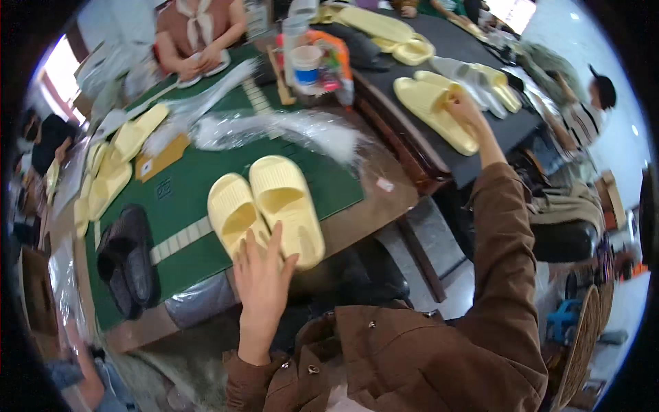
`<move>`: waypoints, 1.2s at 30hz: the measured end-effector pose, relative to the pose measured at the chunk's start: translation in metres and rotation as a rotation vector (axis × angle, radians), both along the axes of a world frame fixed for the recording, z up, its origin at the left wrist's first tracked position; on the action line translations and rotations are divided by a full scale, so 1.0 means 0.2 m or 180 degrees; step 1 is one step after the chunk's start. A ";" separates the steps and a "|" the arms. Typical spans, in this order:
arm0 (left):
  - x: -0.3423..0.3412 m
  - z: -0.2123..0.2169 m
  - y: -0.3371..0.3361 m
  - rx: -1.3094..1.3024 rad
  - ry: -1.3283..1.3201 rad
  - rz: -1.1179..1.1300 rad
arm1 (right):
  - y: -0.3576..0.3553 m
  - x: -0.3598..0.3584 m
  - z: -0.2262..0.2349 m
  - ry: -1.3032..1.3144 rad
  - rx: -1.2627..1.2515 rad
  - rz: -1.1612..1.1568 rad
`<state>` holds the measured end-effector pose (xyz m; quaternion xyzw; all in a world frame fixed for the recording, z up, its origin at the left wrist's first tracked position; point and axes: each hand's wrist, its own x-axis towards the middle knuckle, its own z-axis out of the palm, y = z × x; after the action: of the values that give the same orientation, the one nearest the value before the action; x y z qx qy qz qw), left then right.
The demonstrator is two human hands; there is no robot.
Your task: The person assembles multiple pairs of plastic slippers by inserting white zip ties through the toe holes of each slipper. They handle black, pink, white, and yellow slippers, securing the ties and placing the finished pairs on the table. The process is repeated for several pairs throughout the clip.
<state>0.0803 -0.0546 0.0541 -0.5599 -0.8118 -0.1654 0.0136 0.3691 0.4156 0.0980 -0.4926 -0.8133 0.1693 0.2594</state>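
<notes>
Left hand lay flat, fingers spread apart, on the heel ends of a pair of pale yellow slippers sitting side by side, touching, on the green mat of the near table. It pressed on them, not clamped. Right hand was stretched out to the dark table beside it, fingers closed on the strap of a single yellow slipper lying there; grip looked firm, though blur hid the fingertips.

Progress, as a judgement: one pair already matched and lined up under the left hand; the far slipper only just gripped, not lifted. More yellow slippers lay further back on the dark table, another stack of yellow slippers at the left edge of the mat, and dark slippers near the front left corner. Clear plastic bags lay crumpled behind the pair, which wasn't bagged. So plenty seemed left.

Another person's hands worked at the far end of the mat.
</notes>
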 end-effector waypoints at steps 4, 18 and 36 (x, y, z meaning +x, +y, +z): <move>0.02 -0.05 0.14 -0.0225 -0.0132 0.0054 | 0.09 0.24 0.07 0.0609 -0.1605 -0.0351; -0.03 -0.33 0.26 0.0304 0.0521 0.0411 | -0.06 -0.06 -0.02 -0.1016 0.0449 -0.1000; -1.14 -0.28 -0.54 -0.0380 0.0598 0.1617 | -1.55 -1.18 -0.19 -0.0210 0.0144 0.1253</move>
<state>-0.1469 -0.1632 -0.0016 -0.3511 -0.9296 -0.0559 0.0968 0.1332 0.1049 0.0604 -0.3235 -0.9055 0.1822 0.2055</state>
